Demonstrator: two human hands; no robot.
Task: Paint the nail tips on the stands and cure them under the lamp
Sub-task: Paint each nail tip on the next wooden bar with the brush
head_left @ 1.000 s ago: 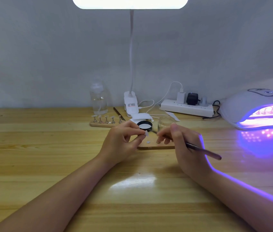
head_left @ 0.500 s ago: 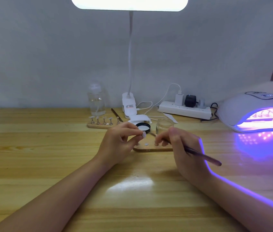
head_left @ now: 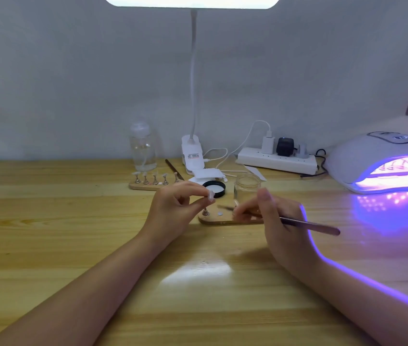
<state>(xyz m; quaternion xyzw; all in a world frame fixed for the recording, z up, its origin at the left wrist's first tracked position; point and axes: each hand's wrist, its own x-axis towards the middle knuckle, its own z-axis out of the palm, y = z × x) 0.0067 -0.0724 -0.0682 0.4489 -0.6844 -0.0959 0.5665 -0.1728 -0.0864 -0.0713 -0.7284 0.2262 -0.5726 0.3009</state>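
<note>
Our right hand (head_left: 280,221) hides the brush (head_left: 307,224) bristles; its handle points right. Our left hand (head_left: 173,208) pinches a blurred nail tip (head_left: 210,195).

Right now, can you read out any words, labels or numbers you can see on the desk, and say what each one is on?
Nothing can be read for certain.
Sticker on the desk lamp base: red and dark print, too small and blurred to read.
Display on top of the curing lamp: lit digits, too blurred to read.
Power strip, clear bottle and glass jar: no text visible.
</note>
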